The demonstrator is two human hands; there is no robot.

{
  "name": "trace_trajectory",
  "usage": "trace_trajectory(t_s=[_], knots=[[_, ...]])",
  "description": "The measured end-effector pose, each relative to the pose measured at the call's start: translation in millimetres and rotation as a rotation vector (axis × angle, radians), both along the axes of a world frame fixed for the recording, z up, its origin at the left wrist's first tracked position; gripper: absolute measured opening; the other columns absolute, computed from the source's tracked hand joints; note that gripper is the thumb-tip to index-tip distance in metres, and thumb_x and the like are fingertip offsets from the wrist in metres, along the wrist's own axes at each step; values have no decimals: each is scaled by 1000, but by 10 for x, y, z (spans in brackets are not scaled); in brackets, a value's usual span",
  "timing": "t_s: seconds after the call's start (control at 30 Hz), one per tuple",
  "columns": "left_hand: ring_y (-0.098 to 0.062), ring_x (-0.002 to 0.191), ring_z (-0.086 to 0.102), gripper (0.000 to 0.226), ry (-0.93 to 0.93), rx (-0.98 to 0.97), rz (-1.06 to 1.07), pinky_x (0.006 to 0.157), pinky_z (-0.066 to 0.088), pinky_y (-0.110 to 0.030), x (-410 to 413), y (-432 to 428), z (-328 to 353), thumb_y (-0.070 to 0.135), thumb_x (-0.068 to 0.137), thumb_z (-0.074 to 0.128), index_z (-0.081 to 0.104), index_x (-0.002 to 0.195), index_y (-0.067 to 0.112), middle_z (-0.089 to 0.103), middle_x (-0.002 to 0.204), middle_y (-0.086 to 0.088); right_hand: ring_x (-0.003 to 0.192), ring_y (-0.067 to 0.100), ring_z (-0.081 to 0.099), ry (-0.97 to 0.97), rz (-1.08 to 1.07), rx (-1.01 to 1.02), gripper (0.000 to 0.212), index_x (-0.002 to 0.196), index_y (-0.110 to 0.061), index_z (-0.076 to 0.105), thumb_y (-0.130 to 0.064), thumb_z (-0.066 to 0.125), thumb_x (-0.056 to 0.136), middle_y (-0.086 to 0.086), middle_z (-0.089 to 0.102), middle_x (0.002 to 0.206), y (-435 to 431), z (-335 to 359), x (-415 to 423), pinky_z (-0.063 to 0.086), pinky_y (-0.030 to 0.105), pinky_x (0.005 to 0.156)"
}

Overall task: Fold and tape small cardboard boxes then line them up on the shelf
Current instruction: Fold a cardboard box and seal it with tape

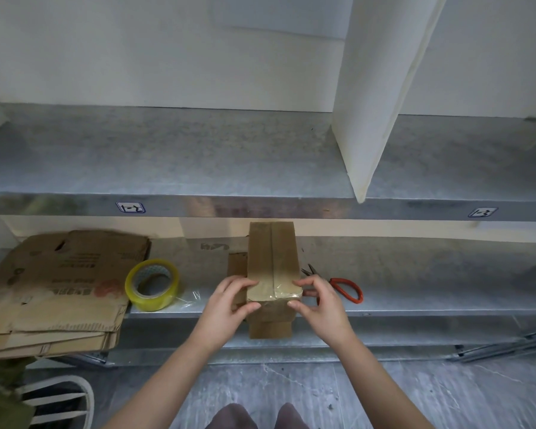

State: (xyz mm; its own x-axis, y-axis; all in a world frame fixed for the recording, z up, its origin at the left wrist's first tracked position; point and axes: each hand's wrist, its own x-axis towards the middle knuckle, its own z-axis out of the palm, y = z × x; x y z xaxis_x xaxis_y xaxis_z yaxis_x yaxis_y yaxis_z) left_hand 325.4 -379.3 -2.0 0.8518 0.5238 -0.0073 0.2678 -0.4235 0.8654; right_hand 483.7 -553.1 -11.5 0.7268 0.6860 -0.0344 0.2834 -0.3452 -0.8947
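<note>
A small brown cardboard box lies lengthwise on the lower metal shelf, its near end past the shelf's front edge. Clear tape runs along its top seam and over the near edge. My left hand grips the box's near left corner, fingers on top and thumb on the front face. My right hand grips the near right corner the same way. A roll of yellowish clear tape stands tilted on the shelf to the left. Red-handled scissors lie just right of the box, partly behind my right hand.
A stack of flattened cardboard boxes lies at the left end of the lower shelf. The upper metal shelf carries a white upright panel at right. A white stool stands at lower left on the grey floor.
</note>
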Motion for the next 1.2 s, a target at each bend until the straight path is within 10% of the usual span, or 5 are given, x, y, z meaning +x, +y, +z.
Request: trace_trajectory(t_s=[0.3,0.63,0.87,1.0,1.2], knots=[[10,118,47,53,62,-228,-8,104,43,-24,79,75,101,38,80,76,51,126,43,49,134,15,111,14,61,394,-16,106,30,102,-33,64,-20,79,80,-6,63,118,85,47,70,54,38,94],[-26,137,38,95,249,-735,19,107,35,-52,248,199,326,40,78,77,14,149,48,30,154,4,117,25,60,938,-31,239,61,130,-31,49,7,59,82,5,56,134,176,52,215,52,44,92],[-19,126,51,101,119,-693,45,111,38,-44,251,36,413,22,74,82,19,152,28,40,150,-2,129,14,50,441,-117,43,64,144,-29,39,-37,69,88,-6,52,139,204,260,-31,45,42,105],[-13,130,46,100,-51,-742,136,113,34,-43,173,-57,658,69,64,73,30,143,25,44,145,3,120,13,55,367,-161,179,40,114,-28,54,-22,76,82,-4,61,124,107,419,-130,46,44,104],[-16,137,35,73,-44,-636,216,113,31,-50,75,-75,926,74,80,47,30,142,39,39,145,15,114,14,58,345,-72,190,74,138,-35,45,-72,62,76,1,59,120,58,736,-277,47,41,103]])
